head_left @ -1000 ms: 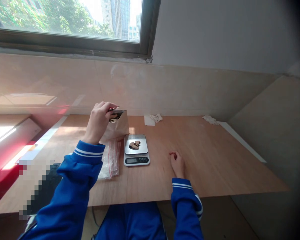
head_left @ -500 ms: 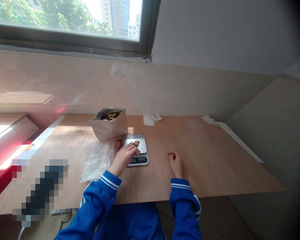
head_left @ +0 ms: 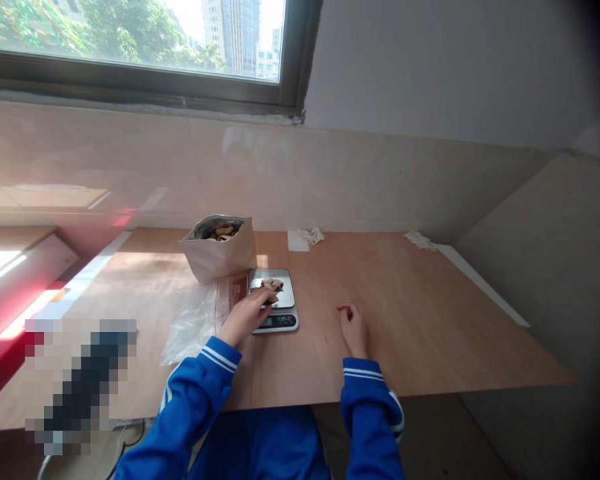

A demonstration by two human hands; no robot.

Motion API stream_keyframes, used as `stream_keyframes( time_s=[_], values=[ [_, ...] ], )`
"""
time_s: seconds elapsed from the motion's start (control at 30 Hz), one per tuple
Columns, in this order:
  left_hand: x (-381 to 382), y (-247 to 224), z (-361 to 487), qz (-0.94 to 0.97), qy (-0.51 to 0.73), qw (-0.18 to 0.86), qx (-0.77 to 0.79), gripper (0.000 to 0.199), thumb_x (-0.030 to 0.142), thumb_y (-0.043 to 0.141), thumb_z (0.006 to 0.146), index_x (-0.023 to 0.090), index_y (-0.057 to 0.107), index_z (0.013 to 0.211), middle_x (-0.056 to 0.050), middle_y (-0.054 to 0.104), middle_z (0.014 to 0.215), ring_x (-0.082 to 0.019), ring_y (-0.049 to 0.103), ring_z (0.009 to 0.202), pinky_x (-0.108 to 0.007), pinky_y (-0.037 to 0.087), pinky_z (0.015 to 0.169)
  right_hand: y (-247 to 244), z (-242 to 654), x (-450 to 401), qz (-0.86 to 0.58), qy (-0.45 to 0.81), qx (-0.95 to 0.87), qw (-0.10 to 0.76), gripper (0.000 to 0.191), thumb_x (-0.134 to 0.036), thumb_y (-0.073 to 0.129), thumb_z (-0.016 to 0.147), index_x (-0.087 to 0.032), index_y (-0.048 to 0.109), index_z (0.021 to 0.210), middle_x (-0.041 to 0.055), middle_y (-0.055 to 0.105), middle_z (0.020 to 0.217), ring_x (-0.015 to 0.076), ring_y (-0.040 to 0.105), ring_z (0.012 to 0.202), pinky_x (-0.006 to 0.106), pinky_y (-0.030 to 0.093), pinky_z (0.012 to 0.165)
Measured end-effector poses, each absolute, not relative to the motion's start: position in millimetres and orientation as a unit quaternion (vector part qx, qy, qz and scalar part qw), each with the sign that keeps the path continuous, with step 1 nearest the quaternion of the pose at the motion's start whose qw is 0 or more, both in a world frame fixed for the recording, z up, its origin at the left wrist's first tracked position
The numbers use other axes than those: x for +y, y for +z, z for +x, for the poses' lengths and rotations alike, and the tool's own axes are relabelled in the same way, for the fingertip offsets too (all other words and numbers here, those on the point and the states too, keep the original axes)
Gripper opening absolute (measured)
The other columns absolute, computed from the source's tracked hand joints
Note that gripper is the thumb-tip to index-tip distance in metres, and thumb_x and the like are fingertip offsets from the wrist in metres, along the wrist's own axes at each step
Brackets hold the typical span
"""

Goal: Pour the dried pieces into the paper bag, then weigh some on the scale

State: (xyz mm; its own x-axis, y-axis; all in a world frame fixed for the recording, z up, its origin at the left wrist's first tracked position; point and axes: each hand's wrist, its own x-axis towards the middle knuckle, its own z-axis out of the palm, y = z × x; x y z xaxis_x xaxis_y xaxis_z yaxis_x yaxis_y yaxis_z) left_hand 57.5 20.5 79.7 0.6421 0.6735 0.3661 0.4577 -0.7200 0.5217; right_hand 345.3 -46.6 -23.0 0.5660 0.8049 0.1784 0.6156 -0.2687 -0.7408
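A small digital scale (head_left: 286,321) with a metal plate stands on the wooden table. Several dried brown and pale pieces (head_left: 273,285) lie on its plate. My left hand (head_left: 247,313) is at the front left of the plate, its fingers over the pieces; whether they grip one is hidden. To the right of the scale, my right hand (head_left: 353,327) rests on the table with its fingers curled in and nothing visible in them. Behind the scale on the left, an open paper bag (head_left: 220,257) stands upright with similar pieces inside.
A clear plastic bag (head_left: 193,320) lies flat left of the scale. Crumpled white scraps (head_left: 311,236) (head_left: 420,241) lie along the wall edge. A pixelated dark object (head_left: 87,380) is at the left. The table's front edge (head_left: 305,402) runs close by my forearms.
My left hand has drawn back slightly towards me and to the left. More of the pieces on the scale plate now show. My right hand has stayed in place.
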Motion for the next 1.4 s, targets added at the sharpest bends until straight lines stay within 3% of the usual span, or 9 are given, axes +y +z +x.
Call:
stream_keyframes(
  time_s=[0.13, 0.3, 0.57, 0.7, 0.93, 1.17, 1.4],
  values=[
    [16.5, 111.8, 53.3, 0.866, 0.360, 0.134, 0.320, 0.024, 0.017, 0.042, 0.090, 0.022, 0.059, 0.105, -0.009, 0.063, 0.116, -0.019, 0.057, 0.109, -0.036, 0.048, 0.093, -23.7, 345.7, -46.7, -0.787, 0.116, -0.453, 0.403, 0.031, -0.031, 0.036, 0.082, -0.019, 0.064, 0.086, 0.0064, 0.070, 0.084, 0.0199, 0.061, 0.068, 0.027, 0.039, 0.058],
    [37.5, 170.4, 38.8, 0.741, 0.499, -0.019, 0.448, 0.023, 0.020, 0.040, 0.090, 0.021, 0.058, 0.105, -0.007, 0.062, 0.108, -0.020, 0.054, 0.107, -0.037, 0.042, 0.096, -24.2, 345.9, -46.2, -0.785, 0.114, -0.456, 0.404, 0.032, -0.032, 0.035, 0.082, -0.019, 0.064, 0.086, 0.0073, 0.070, 0.086, 0.0208, 0.062, 0.074, 0.027, 0.040, 0.061],
    [81.1, 202.0, 26.0, 0.760, 0.273, -0.065, 0.586, 0.031, 0.026, 0.033, 0.091, 0.019, 0.062, 0.094, -0.009, 0.069, 0.091, -0.025, 0.060, 0.094, -0.038, 0.041, 0.087, -24.6, 345.3, -46.2, -0.784, 0.115, -0.456, 0.405, 0.030, -0.031, 0.035, 0.082, -0.020, 0.063, 0.086, 0.0067, 0.070, 0.085, 0.0209, 0.062, 0.072, 0.027, 0.039, 0.059],
    [73.2, 213.3, 25.8, 0.784, 0.217, -0.017, 0.581, 0.029, 0.026, 0.038, 0.087, 0.024, 0.061, 0.104, -0.005, 0.067, 0.111, -0.022, 0.060, 0.099, -0.033, 0.044, 0.081, -23.8, 345.1, -46.5, -0.784, 0.115, -0.456, 0.405, 0.030, -0.030, 0.035, 0.082, -0.020, 0.063, 0.086, 0.0063, 0.070, 0.088, 0.0205, 0.062, 0.074, 0.027, 0.040, 0.060],
    [70.9, 213.4, 21.1, 0.805, 0.194, -0.021, 0.560, 0.030, 0.023, 0.042, 0.084, 0.020, 0.063, 0.106, -0.008, 0.066, 0.113, -0.025, 0.055, 0.107, -0.039, 0.041, 0.095, -23.8, 345.1, -46.8, -0.786, 0.111, -0.456, 0.402, 0.029, -0.029, 0.036, 0.082, -0.021, 0.063, 0.086, 0.0059, 0.070, 0.086, 0.0202, 0.062, 0.073, 0.027, 0.040, 0.059],
    [76.5, 217.8, 24.1, 0.780, 0.157, 0.015, 0.606, 0.029, 0.034, 0.044, 0.085, 0.018, 0.060, 0.104, -0.012, 0.061, 0.112, -0.028, 0.057, 0.107, -0.039, 0.044, 0.092, -24.5, 346.3, -46.5, -0.782, 0.112, -0.461, 0.405, 0.030, -0.030, 0.035, 0.083, -0.020, 0.063, 0.086, 0.0066, 0.070, 0.087, 0.0202, 0.062, 0.075, 0.027, 0.041, 0.062],
    [77.0, 217.0, 25.3, 0.771, 0.167, 0.044, 0.614, 0.027, 0.031, 0.049, 0.082, 0.017, 0.061, 0.101, -0.013, 0.061, 0.109, -0.028, 0.056, 0.107, -0.040, 0.045, 0.090, -25.4, 346.4, -46.7, -0.784, 0.113, -0.460, 0.402, 0.030, -0.031, 0.035, 0.082, -0.020, 0.063, 0.086, 0.0071, 0.070, 0.086, 0.0210, 0.062, 0.076, 0.027, 0.042, 0.063]
  ],
)
